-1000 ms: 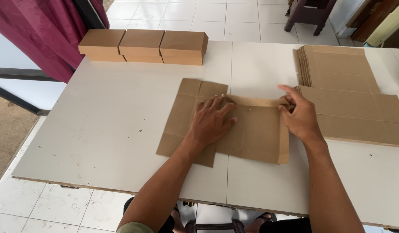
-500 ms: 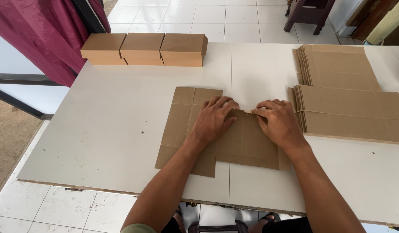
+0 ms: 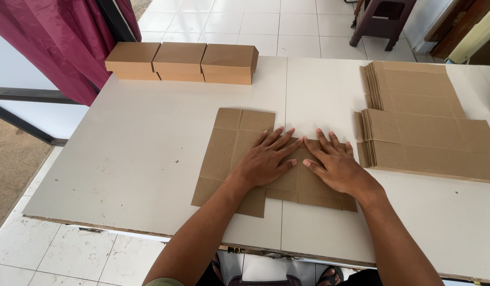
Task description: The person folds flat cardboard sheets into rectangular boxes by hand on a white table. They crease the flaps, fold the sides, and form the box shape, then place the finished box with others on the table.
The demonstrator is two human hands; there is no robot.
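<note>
Cardboard blank point(image 3: 229, 153) flat on table point(image 3: 149, 148); left hand point(image 3: 266, 159), right hand point(image 3: 332, 167) pressing, fingers spread.

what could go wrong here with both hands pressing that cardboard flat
1. The left hand and right hand press close together near the middle of the flat cardboard blank, so its free left panels could lift or skew and the crease may run crooked.
2. The blank lies across the seam in the white table, which might mar the fold.
3. The stacked blanks sit close by the right hand; a sweep could knock them askew.

three folded boxes point(image 3: 181, 62) far left; flat cardboard stacks point(image 3: 425, 127) right; maroon curtain point(image 3: 49, 42); brown stool point(image 3: 382, 21)
</note>
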